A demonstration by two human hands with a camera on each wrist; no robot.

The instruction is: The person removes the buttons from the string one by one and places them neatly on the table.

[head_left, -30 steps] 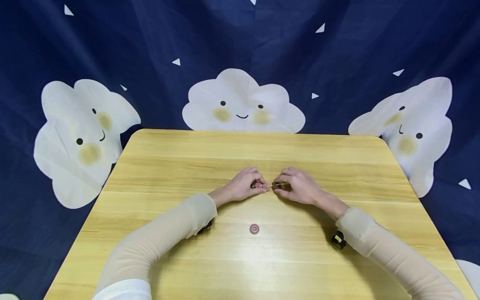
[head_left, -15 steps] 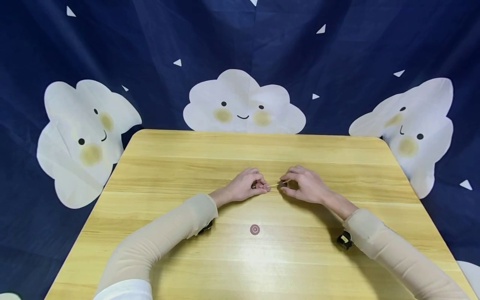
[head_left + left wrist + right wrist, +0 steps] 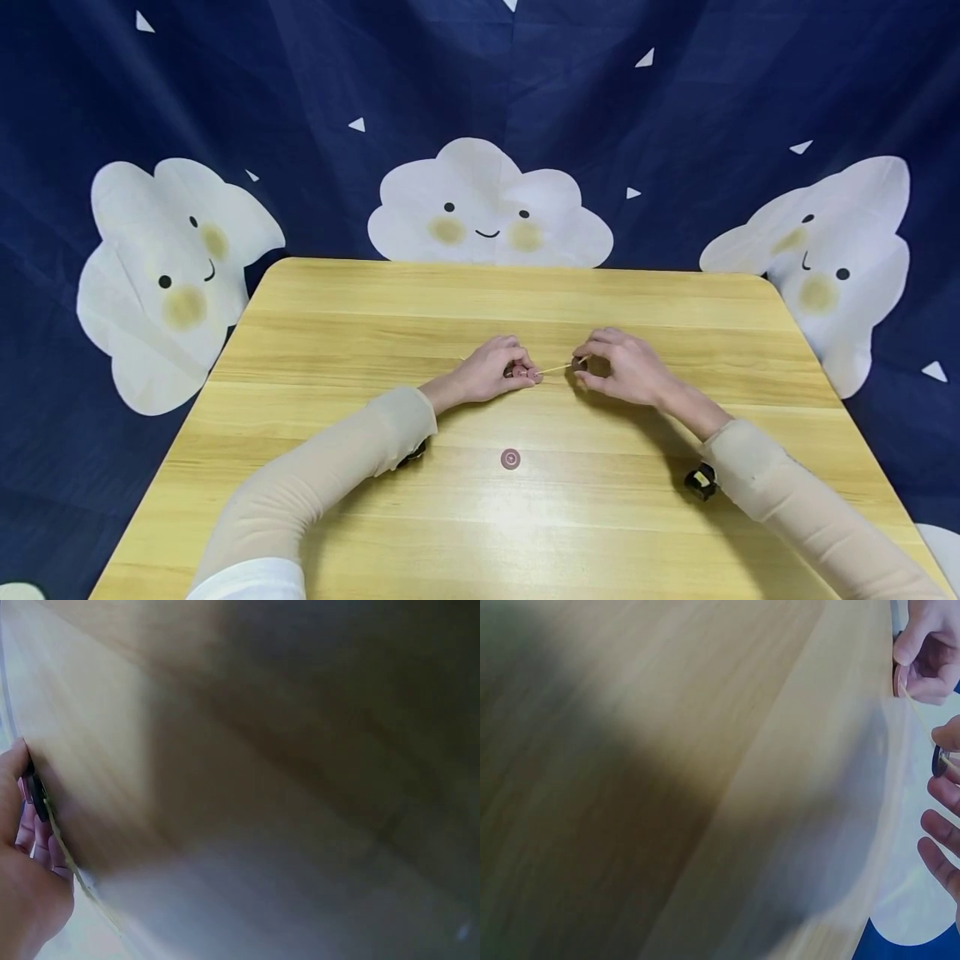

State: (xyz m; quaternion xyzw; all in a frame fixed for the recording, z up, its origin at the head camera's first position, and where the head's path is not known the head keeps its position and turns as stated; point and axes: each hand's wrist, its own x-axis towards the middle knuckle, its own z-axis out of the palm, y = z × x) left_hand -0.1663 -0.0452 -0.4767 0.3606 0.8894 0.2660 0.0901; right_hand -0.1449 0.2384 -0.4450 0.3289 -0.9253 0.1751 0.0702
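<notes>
My left hand (image 3: 483, 371) pinches reddish round buttons (image 3: 533, 376) strung on a yellow cord (image 3: 555, 368), just above the table's middle. A dark round piece (image 3: 34, 793) shows between its fingers in the left wrist view, with the cord trailing down below the hand. To the right, my right hand (image 3: 626, 367) pinches a dark button (image 3: 939, 760) between thumb and index finger, its other fingers spread apart. The cord passes through this button and runs straight across to the left hand's buttons. One more reddish button (image 3: 510, 459) lies flat on the table, nearer the body.
The light wooden table (image 3: 375, 300) has rounded far corners. Behind it hangs a dark blue curtain (image 3: 315, 67) printed with white clouds. Black wrist devices (image 3: 701, 481) sit under both beige sleeves (image 3: 337, 458).
My right hand has moved right, away from the left, with the dark button sliding along the cord. More cord shows between the hands. The left hand and loose button stay put.
</notes>
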